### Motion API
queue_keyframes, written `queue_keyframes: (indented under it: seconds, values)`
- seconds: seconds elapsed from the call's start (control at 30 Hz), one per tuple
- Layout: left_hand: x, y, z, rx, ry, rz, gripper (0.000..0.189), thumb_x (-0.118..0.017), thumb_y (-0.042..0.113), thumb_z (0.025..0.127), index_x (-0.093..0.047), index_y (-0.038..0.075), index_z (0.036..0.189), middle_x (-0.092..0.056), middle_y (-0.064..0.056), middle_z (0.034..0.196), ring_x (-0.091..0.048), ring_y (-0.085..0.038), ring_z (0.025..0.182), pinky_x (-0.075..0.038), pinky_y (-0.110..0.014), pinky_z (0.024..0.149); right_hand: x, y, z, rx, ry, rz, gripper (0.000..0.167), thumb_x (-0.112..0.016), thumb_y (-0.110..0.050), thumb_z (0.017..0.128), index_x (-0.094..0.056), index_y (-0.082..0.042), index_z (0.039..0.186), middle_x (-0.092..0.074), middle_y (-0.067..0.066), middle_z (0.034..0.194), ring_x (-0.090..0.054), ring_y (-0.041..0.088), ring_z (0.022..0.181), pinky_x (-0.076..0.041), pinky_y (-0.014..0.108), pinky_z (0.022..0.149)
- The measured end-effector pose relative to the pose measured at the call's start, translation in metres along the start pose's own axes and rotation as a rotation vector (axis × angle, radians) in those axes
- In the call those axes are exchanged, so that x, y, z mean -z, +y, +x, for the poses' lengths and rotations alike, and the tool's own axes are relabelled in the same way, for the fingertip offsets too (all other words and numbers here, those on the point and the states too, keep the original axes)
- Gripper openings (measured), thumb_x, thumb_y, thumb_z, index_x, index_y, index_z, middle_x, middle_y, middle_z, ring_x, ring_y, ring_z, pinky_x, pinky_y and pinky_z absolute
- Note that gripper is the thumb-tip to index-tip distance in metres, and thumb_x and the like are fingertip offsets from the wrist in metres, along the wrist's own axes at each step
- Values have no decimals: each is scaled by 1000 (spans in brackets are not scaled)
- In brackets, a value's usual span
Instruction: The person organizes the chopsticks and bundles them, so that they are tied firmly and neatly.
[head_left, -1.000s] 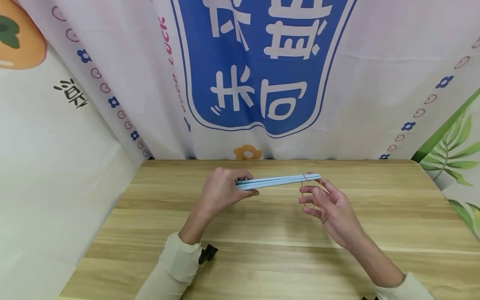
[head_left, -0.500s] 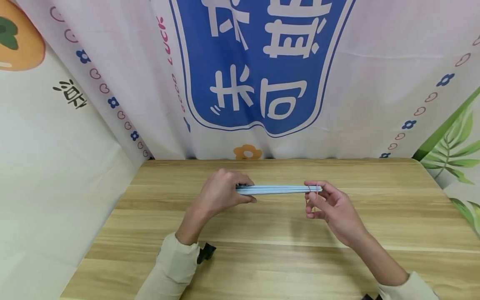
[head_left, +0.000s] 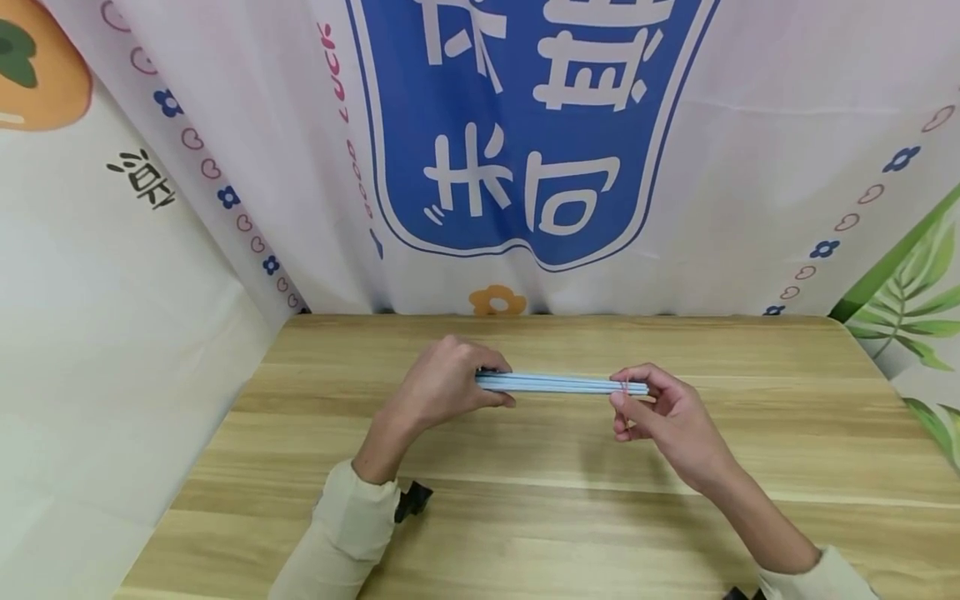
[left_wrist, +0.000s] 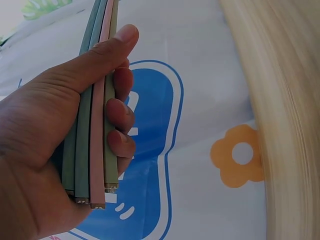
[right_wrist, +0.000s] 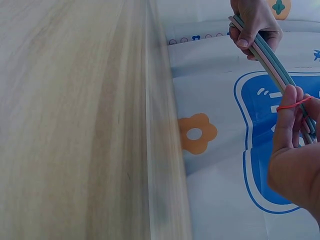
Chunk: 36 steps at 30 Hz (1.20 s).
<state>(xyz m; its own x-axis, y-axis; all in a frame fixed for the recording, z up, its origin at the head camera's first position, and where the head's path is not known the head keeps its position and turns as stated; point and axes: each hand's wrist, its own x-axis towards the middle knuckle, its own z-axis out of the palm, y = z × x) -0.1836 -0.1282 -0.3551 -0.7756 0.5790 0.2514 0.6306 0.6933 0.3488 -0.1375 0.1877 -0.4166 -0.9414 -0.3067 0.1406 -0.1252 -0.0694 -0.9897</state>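
Note:
A bundle of slender chopsticks is held nearly level above the table. They look pale blue in the head view; the left wrist view shows green, pink and olive chopsticks side by side, square ends uneven. My left hand grips the bundle near that end, thumb across it and fingers curled around. At the other end, my right hand pinches a thin red rubber band against the chopsticks. The band passes over its thumb and fingers; part of its loop is hidden behind them.
The wood-grain table extends beneath both hands. A white printed curtain with a blue panel hangs along its back edge, and a white cloth wall borders the left side. Black wrist mounts show at both sleeves.
My right fingers have drawn together at the chopstick tips, and the hanging loop of rubber band has become smaller. The bundle's right end has dropped, so it lies nearly level.

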Motion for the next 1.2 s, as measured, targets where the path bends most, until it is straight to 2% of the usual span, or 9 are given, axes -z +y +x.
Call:
queue_keyframes:
  seconds: [0.27, 0.7, 0.97, 1.2]
  values:
    - [-2, -3, 2, -16, 21, 6, 27, -99, 31, 77, -85, 17, 95, -82, 7, 89, -61, 0, 67, -51, -20, 65, 2, -2, 1, 17, -12, -17, 13, -63, -5, 108, -63, -8, 120, -66, 2, 94, -71, 11, 74, -66, 34, 71]
    - [-5, -2, 3, -39, 47, -7, 27, -98, 33, 78, -84, 16, 94, -82, 6, 90, -65, 0, 70, -54, -21, 67, 4, -2, 2, 52, -43, 34, 18, -63, 2, 105, -57, -11, 116, -69, -1, 94, -72, 10, 78, -65, 33, 74]
    - [-4, -1, 3, -47, 88, -19, 27, -99, 32, 77, -84, 17, 93, -82, 7, 88, -64, 0, 68, -53, -22, 65, 8, -2, 3, 47, -23, 61, 26, -62, 6, 104, -54, -3, 128, -72, -2, 99, -76, 11, 84, -66, 31, 78]
    - [-3, -1, 3, -15, 128, -43, 26, -99, 30, 77, -83, 16, 92, -81, 6, 84, -65, -1, 66, -54, -22, 65, 8, 1, 4, 64, -16, 63, 30, -66, 6, 102, -59, -6, 128, -69, 1, 106, -77, 11, 95, -65, 32, 84]
